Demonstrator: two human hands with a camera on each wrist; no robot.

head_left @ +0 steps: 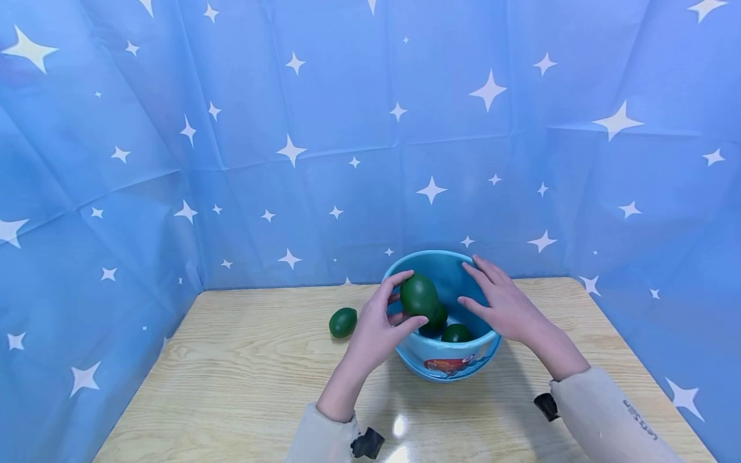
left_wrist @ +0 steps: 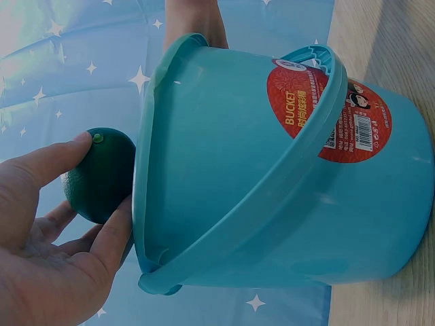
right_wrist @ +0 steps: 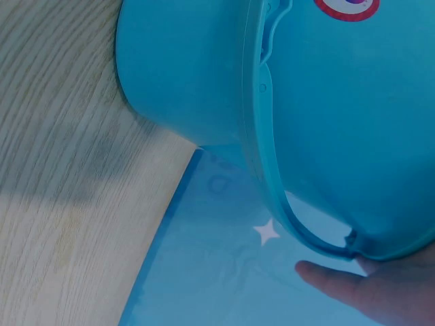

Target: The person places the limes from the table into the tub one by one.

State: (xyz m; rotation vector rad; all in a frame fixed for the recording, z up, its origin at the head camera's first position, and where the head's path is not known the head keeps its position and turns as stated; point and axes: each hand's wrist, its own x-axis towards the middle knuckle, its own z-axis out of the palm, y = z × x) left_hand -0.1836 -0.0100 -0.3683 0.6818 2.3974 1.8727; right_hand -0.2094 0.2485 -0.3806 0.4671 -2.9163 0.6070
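Note:
In the head view, my left hand (head_left: 379, 328) holds a dark green lime (head_left: 419, 294) between thumb and fingers, over the mouth of a light blue bucket (head_left: 413, 350). The left wrist view shows this lime (left_wrist: 105, 178) with its stem nub up beside the bucket's rim. Two more limes, one (head_left: 437, 321) partly hidden behind the held one and another (head_left: 457, 333) lower down, lie inside the bucket. My right hand (head_left: 512, 310) is at the right side of the rim with fingers extended, holding nothing; whether it touches the rim I cannot tell.
One more lime (head_left: 343, 322) lies on the wooden table (head_left: 243, 373), left of the bucket. The bucket's handle (left_wrist: 272, 187) hangs down over its front, across a red label (left_wrist: 296, 102). A blue star-patterned cloth (head_left: 347, 83) hangs behind and along both sides.

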